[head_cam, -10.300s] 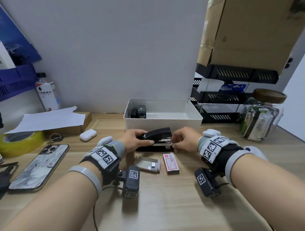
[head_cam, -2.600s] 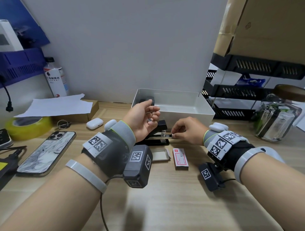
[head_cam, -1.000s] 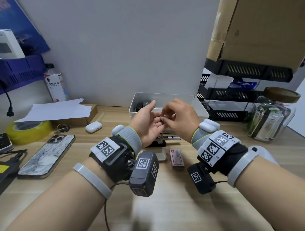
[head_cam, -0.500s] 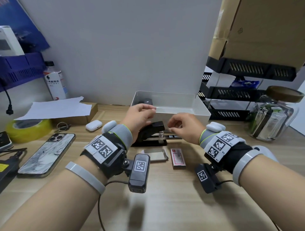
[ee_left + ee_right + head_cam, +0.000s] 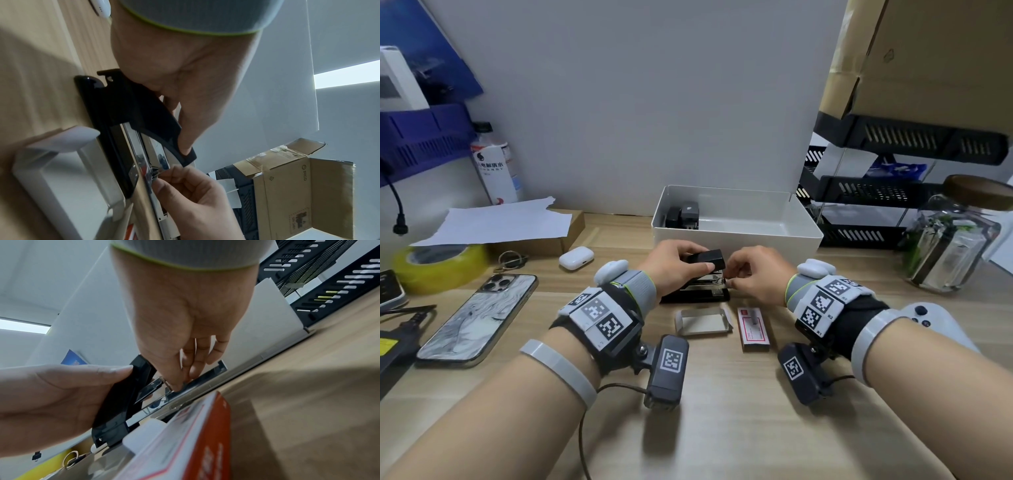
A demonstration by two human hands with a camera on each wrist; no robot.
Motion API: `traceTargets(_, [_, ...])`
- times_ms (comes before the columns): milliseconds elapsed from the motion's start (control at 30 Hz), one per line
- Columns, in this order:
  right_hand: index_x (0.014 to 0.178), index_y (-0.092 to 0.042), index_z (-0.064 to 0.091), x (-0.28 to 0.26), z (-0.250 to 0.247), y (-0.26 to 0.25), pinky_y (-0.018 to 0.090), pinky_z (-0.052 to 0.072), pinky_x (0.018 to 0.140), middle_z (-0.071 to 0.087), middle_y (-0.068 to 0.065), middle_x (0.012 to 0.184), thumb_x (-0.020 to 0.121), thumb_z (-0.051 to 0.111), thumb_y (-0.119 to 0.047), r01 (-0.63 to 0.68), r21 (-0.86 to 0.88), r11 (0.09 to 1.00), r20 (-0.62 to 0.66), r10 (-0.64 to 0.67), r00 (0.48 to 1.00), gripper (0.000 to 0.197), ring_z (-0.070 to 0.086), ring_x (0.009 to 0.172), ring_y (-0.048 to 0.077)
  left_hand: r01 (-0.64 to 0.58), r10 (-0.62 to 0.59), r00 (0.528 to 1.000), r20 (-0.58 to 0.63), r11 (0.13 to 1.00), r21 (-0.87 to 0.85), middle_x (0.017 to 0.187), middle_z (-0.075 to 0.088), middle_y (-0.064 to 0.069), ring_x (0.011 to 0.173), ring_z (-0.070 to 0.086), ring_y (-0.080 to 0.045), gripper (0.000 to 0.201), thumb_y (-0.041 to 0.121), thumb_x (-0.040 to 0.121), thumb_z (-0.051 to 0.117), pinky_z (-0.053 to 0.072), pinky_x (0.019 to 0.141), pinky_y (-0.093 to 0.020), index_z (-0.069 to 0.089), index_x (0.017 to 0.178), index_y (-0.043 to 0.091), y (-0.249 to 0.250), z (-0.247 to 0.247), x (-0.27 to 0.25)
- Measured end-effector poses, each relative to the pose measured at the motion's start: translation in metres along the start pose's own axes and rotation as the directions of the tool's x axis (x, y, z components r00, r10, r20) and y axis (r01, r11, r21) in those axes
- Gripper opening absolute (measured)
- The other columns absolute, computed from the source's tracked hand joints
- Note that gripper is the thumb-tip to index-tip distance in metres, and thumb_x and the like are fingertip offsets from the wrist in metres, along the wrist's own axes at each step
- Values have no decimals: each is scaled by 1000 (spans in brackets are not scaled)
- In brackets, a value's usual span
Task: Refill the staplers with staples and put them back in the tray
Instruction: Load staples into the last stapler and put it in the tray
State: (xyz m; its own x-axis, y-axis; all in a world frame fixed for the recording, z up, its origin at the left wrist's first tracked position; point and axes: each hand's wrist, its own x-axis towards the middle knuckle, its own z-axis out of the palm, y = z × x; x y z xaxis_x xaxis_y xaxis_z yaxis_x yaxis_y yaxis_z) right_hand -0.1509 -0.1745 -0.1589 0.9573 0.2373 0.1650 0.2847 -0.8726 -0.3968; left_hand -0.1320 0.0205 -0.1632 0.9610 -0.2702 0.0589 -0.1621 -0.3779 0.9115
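Fingers of my left hand [image 5: 675,265] curl over the raised black lid of the stapler [image 5: 700,286], thumb along its near side, holding it tilted open. My right hand [image 5: 755,275] hangs palm down at the open metal channel, fingertips [image 5: 176,385] pinched on a strip of staples [image 5: 155,174]. The stapler's base sits on the wooden desk [image 5: 722,428] just before the white tray [image 5: 736,240], with the red staple box [image 5: 753,329] near my wrists.

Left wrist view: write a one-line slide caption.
Left hand holds the black stapler open on the desk while right hand works at its metal staple channel.
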Motion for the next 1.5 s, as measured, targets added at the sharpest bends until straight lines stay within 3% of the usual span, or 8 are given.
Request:
traceTargets(233, [96,-23,73,-3,-10,6,23,48,75,69,-8,87,77,70,-14,-75,14,997,36,74,997,21,61,81,12,28,-29,998,49,999,21,98,75,3,92,70,-18,31,29,81,80,57,91,-37,74,111,28,-4,-6,2])
traceTargets(433, [84,-20,72,-14,-26,26,30,58,77,74,1,86,82,51,-1,-352,115,929,56,348,936,29,71,84,20,88,-90,992,84,996,28,101,74,1,97,70,-22,37,37,75,84,55,96,-43,73,110,31,-15,-14,3])
traceTargets(600, [104,4,60,-22,-27,10,27,60,66,67,30,105,94,35,13,-469,696,544,191,490,851,29,69,81,33,97,-95,992,81,995,-18,102,75,0,100,70,-23,40,37,72,86,54,98,-45,75,109,31,-19,-14,5])
traceTargets(967, [112,5,62,-29,-5,-20,40,60,74,74,19,105,89,38,8,-466,881,76,381,468,797,33,69,99,28,64,-54,995,89,991,-115,99,78,-6,100,72,-28,33,30,72,87,55,97,-47,77,103,26,-24,-10,3])
traceTargets(1100, [115,4,62,-27,-2,-23,34,59,70,76,17,103,89,44,1,-445,893,61,358,502,788,32,70,101,25,45,-34,996,83,989,-137,99,78,-7,100,72,-30,32,30,72,87,55,97,-48,78,103,25,-25,-9,1])
traceTargets(1367, [113,6,65,-27,-2,-24,36,58,91,75,21,102,87,47,-4,-439,898,32,372,477,796,33,70,105,28,50,-35,996,87,982,-182,101,77,-11,102,71,-32,28,21,77,84,55,97,-48,77,103,20,-23,-9,-2])
traceTargets(1433, [114,5,62,-26,-6,-23,37,57,91,75,20,99,89,46,-3,-467,879,97,378,454,807,31,72,96,26,53,-35,994,106,984,-171,101,78,-10,101,72,-32,30,22,75,86,55,97,-47,77,103,22,-23,-11,-2])
traceTargets(1500, [116,1,61,-21,-11,-26,34,55,89,74,15,93,90,47,-1,-487,810,326,328,436,838,30,70,86,21,48,-30,993,118,988,-145,99,78,-8,100,72,-31,31,25,72,87,55,97,-46,77,102,25,-24,-13,-1])
